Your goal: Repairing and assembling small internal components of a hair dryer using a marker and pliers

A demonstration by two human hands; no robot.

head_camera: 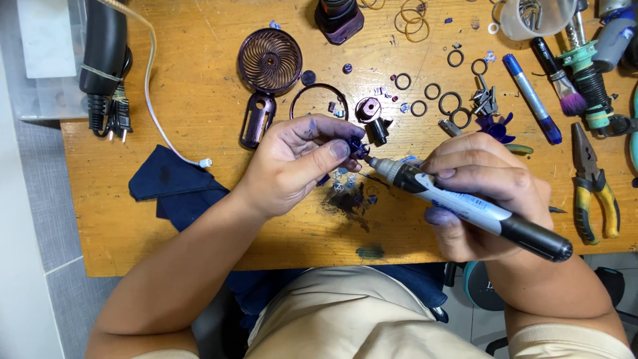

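Note:
My left hand [299, 163] pinches a small dark blue plastic part [359, 147] between thumb and fingertips, over the wooden table [199, 100]. My right hand [488, 189] grips a thick marker [465, 206] with a white and black barrel. Its grey tip touches the small part. Blue ink stains my left fingers and the wood just below the part [352, 199]. Small blue bits lie under the hands.
A round purple fan grille [270, 61], a ring and an oval bracket lie behind my hands. Several dark rings, a blue marker [531, 98], a brush, pliers [593, 183], a dark blue cloth [173, 186], a white cable and a black plug sit around.

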